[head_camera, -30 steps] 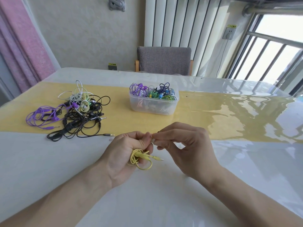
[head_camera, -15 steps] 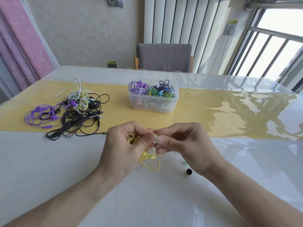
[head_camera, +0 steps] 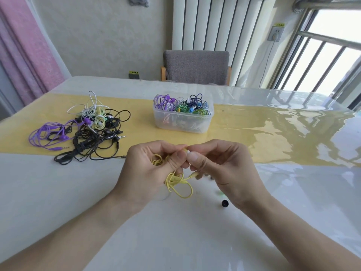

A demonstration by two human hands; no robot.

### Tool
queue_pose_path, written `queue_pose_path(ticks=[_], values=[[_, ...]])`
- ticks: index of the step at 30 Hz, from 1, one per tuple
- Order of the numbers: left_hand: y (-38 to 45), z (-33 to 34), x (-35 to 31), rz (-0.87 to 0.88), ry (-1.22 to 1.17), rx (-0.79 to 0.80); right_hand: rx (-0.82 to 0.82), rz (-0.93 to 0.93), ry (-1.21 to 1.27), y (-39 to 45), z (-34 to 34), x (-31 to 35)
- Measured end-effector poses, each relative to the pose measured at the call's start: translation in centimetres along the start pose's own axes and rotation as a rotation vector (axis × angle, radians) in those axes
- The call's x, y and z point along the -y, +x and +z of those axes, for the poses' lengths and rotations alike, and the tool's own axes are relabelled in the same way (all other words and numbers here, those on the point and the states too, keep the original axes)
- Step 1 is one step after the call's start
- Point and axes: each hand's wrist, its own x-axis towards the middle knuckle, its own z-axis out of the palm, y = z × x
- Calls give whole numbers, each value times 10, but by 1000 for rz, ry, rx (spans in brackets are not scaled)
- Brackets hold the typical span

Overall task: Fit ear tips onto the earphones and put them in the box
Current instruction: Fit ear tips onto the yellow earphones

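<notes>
My left hand (head_camera: 148, 169) grips a coiled yellow earphone (head_camera: 176, 181), whose cable loops hang below my fingers over the white table. My right hand (head_camera: 218, 165) pinches a small white ear tip (head_camera: 188, 151) against the yellow earbud held at my left fingertips. A clear plastic box (head_camera: 182, 122) stands beyond my hands on the yellow runner, holding several coloured earphones. A black ear tip (head_camera: 225, 203) lies on the table below my right wrist, with a blurred green one (head_camera: 219, 192) beside it.
A tangled pile of black, white, purple and pale yellow earphones (head_camera: 86, 130) lies at the left on the yellow runner (head_camera: 273, 133). A grey chair (head_camera: 196, 67) stands behind the far table edge. A window with bars is at the right.
Both hands rose slightly and stayed together at the fingertips. The yellow cable coil now hangs lower and looser under my left hand. The black ear tip came into view beside my right wrist.
</notes>
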Motion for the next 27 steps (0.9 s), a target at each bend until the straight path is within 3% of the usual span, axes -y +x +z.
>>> queue_pose_path(ticks=[4, 10, 27], values=[[0, 3, -1, -181, -200, 27, -18, -55, -95, 0, -2, 1], [-1, 7, -6, -266, -324, 27, -19, 14, -74, 0, -1, 1], [-2, 8, 3, -188, -249, 18, -45, 29, -46, -1, -2, -6]])
